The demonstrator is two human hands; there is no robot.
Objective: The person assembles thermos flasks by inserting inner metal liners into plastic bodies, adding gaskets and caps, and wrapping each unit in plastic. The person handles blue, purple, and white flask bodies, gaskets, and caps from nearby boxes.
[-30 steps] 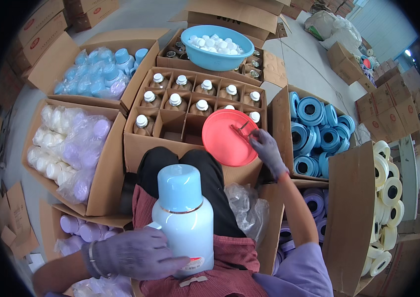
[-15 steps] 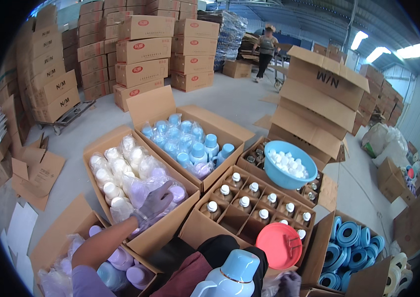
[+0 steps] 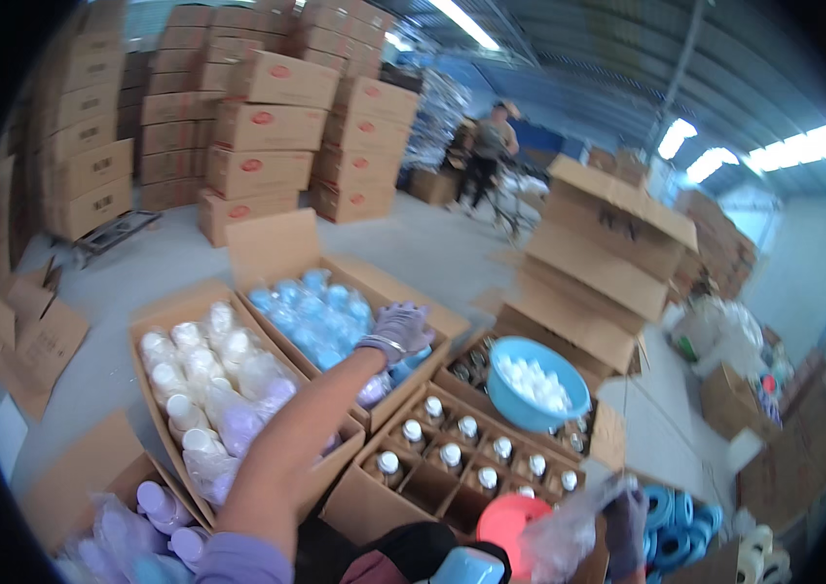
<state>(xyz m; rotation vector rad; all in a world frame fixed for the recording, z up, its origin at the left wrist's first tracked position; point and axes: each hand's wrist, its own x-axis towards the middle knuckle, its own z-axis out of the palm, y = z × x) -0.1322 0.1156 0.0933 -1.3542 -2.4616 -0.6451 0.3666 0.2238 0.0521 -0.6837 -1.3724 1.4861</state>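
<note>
A person's left hand (image 3: 399, 329), in a thin grey-lilac glove with a metal bracelet at the wrist, reaches far forward from a bare forearm and rests its curled fingers over the near corner of an open corrugated cardboard box (image 3: 288, 255); whether those fingers pinch anything cannot be told. Right beneath and just beyond that hand lie pale blue plastic caps (image 3: 320, 313), glossy and rounded, packed in clear film that fills the box. To the hand's left, a second open carton (image 3: 155, 326) holds white and lilac domed caps (image 3: 213, 375) bagged in crinkled plastic. Just right of and nearer than the hand, a divided carton (image 3: 364, 492) stands brown bottles with white tops (image 3: 450, 455) upright, one per cell. Past that, a smooth round blue plastic bowl (image 3: 537, 384) sits on more bottles and is heaped with small white caps. At the lower edge the right hand (image 3: 625, 521), also gloved, is closed on a crumpled clear plastic bag (image 3: 569, 530), just beside a round red lid (image 3: 508, 521). Rolls of blue foam rings (image 3: 671, 521) lie just right of it. Stacked shipping cartons (image 3: 267, 127) rise behind, and another person (image 3: 486, 156) stands far back.
</note>
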